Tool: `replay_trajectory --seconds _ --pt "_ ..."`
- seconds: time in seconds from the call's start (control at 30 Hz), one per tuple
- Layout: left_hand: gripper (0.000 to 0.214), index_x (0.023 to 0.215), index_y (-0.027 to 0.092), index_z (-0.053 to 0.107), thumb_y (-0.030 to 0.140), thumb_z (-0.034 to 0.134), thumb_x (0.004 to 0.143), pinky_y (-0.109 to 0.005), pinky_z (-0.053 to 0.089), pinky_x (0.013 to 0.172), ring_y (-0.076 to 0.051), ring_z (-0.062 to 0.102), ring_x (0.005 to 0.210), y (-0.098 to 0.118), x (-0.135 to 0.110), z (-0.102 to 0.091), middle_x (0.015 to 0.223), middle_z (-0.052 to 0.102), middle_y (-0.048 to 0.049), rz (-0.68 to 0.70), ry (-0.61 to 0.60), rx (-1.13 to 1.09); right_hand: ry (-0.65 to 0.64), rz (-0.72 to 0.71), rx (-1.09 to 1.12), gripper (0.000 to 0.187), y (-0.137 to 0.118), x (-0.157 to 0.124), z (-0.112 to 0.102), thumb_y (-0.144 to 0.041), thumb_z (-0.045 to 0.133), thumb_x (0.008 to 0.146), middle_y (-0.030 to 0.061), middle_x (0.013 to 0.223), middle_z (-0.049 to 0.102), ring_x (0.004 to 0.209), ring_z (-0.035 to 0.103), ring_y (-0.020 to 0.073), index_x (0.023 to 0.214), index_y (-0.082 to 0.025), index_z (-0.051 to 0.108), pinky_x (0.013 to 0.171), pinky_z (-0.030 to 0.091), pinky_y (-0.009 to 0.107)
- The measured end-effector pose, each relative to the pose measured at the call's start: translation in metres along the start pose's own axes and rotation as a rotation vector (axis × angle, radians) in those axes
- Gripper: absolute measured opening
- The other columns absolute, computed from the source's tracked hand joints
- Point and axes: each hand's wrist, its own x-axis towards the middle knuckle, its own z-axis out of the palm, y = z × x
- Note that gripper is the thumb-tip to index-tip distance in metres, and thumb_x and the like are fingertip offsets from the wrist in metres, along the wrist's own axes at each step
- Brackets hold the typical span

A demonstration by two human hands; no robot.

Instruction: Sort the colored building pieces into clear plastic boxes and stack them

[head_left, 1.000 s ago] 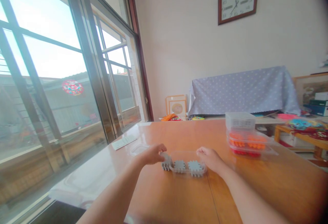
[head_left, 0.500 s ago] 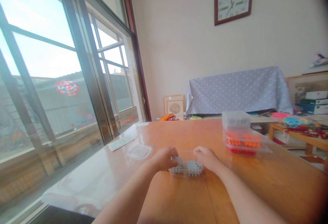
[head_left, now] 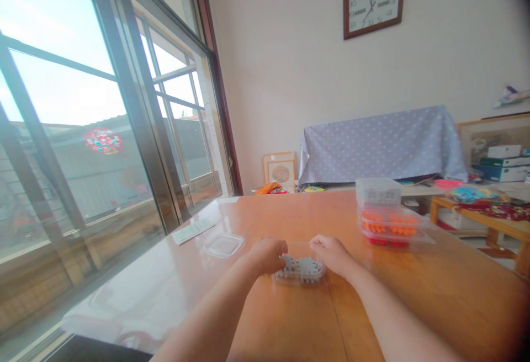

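Note:
A clear plastic container [head_left: 298, 279] sits on the table in front of me, holding grey toothed pieces [head_left: 308, 265] that look like gears, side by side. My left hand [head_left: 270, 255] reaches over its left end, fingers curled down against the left-hand grey piece [head_left: 287, 264]; the fingertips are partly hidden. At the far right corner, my right hand [head_left: 330, 249] is closed with thumb and finger pinched on the container's rim. The flat clear lid [head_left: 224, 244] lies apart, left of my left hand.
Stacked clear containers with orange and red pieces [head_left: 389, 223] stand at the right, under another clear box [head_left: 378, 192]. A pale paper [head_left: 194, 232] lies near the table's left edge [head_left: 165, 240], by the window. A cloth-covered piece of furniture [head_left: 381, 144] stands beyond.
The left-hand grey piece was tilted up in my left hand; now it lies lower and flatter in the container. My right hand stays at the corner. The view has shifted slightly.

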Motion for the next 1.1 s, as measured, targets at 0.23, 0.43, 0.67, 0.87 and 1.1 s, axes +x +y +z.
replay_trajectory --seconds 0.23,0.43,0.67,0.87,1.1 --pt "0.034 0.100 0.028 0.072 0.022 0.070 0.066 -0.045 0.040 0.096 -0.029 0.064 0.101 0.008 0.006 -0.003 0.098 0.076 -0.0034 0.012 -0.072 0.115 0.010 -0.020 -0.013 0.027 0.002 0.001 0.001 -0.037 0.051 0.083 0.0019 0.081 0.074 0.076 0.063 0.0177 0.084 -0.021 0.073 0.066 0.042 0.026" --pt "0.033 0.099 0.028 0.071 0.023 0.069 0.067 -0.049 0.037 0.096 -0.029 0.063 0.101 0.007 0.004 -0.007 0.096 0.076 -0.0025 0.004 -0.099 0.083 0.006 -0.006 -0.001 0.027 0.001 0.001 0.001 -0.038 0.052 0.083 0.0018 0.081 0.074 0.077 0.064 0.0174 0.084 -0.020 0.072 0.067 0.042 0.025" --pt "0.031 0.093 0.029 0.074 0.015 0.067 0.066 -0.048 0.038 0.096 -0.026 0.065 0.095 0.005 0.006 -0.003 0.094 0.077 -0.0010 0.000 -0.099 0.055 0.010 -0.009 0.005 0.026 0.002 0.001 0.000 -0.038 0.053 0.082 0.0019 0.081 0.075 0.077 0.064 0.0180 0.084 -0.020 0.073 0.067 0.043 0.025" --pt "0.032 0.089 0.031 0.074 0.011 0.066 0.066 -0.047 0.039 0.096 -0.026 0.064 0.094 0.003 0.006 -0.003 0.090 0.077 0.0005 0.028 -0.065 0.049 0.004 -0.004 0.006 0.026 0.001 0.001 -0.001 -0.038 0.053 0.083 0.0020 0.083 0.075 0.078 0.065 0.0183 0.085 -0.021 0.073 0.068 0.044 0.025" --pt "0.034 0.096 0.027 0.073 0.011 0.056 0.072 -0.034 0.048 0.086 -0.023 0.065 0.094 -0.009 0.006 -0.001 0.098 0.075 -0.0012 0.012 0.066 -0.094 0.006 -0.016 -0.010 0.027 0.004 0.002 0.000 -0.037 0.051 0.083 0.0013 0.079 0.073 0.075 0.064 0.0174 0.083 -0.020 0.071 0.068 0.044 0.025"
